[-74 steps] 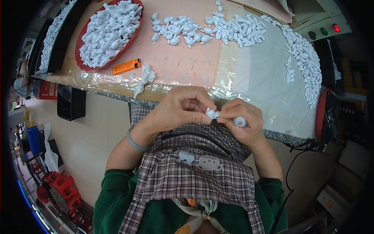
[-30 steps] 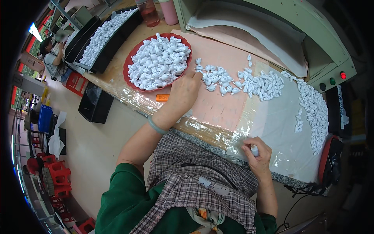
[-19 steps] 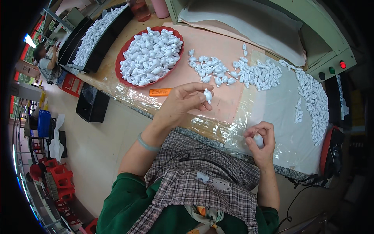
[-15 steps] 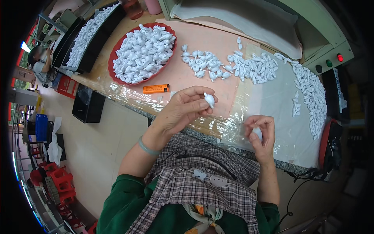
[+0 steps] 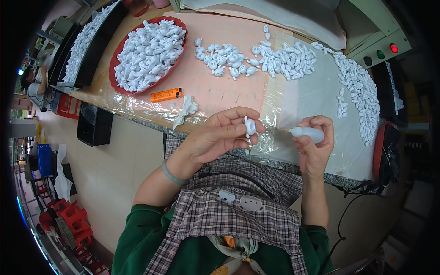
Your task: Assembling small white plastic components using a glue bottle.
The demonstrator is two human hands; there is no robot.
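Figurine [image 5: 250,127]: axis 12–6 o'clock; pinched at fingertips of left hand [image 5: 212,137].
Bottle [image 5: 309,134]: nozzle toward 9 o'clock; gripped within right hand [image 5: 315,153].

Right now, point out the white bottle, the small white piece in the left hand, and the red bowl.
White bottle [image 5: 310,133]: head view, middle of its body.
Small white piece [image 5: 250,126]: head view, its rounded body.
Red bowl [image 5: 116,85]: head view, lower-left rim.

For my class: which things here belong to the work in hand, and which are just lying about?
Likely part of the work:
white figurine part, in the left hand
white squeeze bottle, in the right hand
loose white parts
red scalloped bowl, heaped with more

Seemingly just lying about:
orange lighter
crumpled white scrap
black bin
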